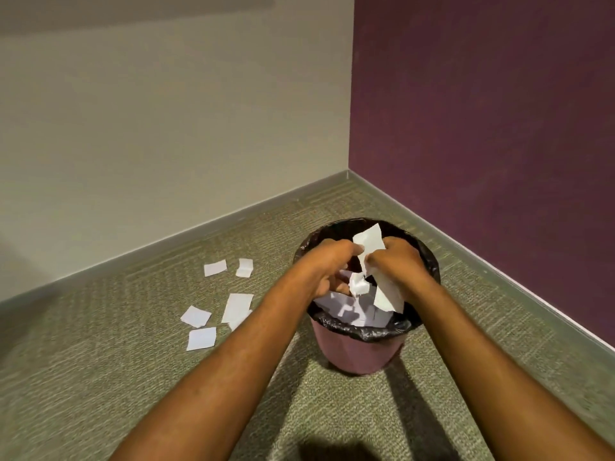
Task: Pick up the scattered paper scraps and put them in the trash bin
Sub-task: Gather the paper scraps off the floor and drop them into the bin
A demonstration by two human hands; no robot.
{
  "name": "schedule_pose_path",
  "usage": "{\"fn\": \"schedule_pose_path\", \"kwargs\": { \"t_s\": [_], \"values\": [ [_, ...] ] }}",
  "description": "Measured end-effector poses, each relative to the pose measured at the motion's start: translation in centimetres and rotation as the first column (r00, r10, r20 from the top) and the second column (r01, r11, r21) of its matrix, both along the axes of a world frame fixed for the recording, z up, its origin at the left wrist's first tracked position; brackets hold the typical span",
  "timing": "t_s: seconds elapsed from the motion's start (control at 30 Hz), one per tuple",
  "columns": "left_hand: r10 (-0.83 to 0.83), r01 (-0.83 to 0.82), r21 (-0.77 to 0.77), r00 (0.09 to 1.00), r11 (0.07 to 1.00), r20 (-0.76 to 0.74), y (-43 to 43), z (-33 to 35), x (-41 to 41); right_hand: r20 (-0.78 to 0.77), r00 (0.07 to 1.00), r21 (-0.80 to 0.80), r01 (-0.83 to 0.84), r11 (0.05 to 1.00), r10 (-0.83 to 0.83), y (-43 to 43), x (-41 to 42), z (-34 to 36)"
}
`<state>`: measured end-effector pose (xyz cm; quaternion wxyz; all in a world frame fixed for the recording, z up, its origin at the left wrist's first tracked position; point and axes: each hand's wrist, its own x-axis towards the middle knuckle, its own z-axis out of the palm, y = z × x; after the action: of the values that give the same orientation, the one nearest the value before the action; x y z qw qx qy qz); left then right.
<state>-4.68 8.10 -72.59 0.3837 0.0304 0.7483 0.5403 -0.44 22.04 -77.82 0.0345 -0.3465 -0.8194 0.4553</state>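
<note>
A maroon trash bin (357, 354) lined with a black bag stands on the carpet near the room's corner, with white paper scraps (352, 312) inside it. Both my hands hover over its mouth. My right hand (397, 259) grips a bunch of white paper pieces (371, 242) that stick out above and below the fist. My left hand (327, 264) touches the same bunch at its thumb and curls around a small crumpled scrap (358, 283). Several flat scraps (237, 306) lie on the floor to the bin's left.
Two more scraps (215, 267) lie farther back by the beige wall's baseboard. A purple wall (482, 111) runs along the right behind the bin. Grey-green carpet (100, 377) covers the floor.
</note>
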Motion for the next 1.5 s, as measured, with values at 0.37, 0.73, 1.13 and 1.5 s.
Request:
{"fn": "schedule_pose_path", "kwargs": {
  "t_s": [0.37, 0.73, 1.13, 1.5],
  "values": [
    [0.115, -0.106, 0.094, 0.988, 0.990, -0.098, -0.7, 0.1, -1.6, 0.014, 1.000, 0.258, 0.008, 0.966, -0.012, -0.2, -1.1, 1.2],
    [0.552, -0.422, 0.401, 0.777, 0.813, -0.302, -10.8, -3.8, -5.4, -0.317, 0.937, 0.182, -0.093, 0.979, 0.148, -6.1, -3.3, 6.3],
    [0.658, -0.723, 0.019, 0.616, 0.690, -0.433, -24.5, -19.8, -6.7, -0.491, 0.759, 0.057, -0.462, 0.885, 0.428, -21.8, -6.5, 4.1],
    [-0.084, -0.326, -0.630, 0.844, 0.705, -0.530, -29.4, -29.7, -8.5, -0.410, 0.840, -0.228, -0.471, 0.852, 0.355, -24.9, -9.9, -7.8]
  ]
}}
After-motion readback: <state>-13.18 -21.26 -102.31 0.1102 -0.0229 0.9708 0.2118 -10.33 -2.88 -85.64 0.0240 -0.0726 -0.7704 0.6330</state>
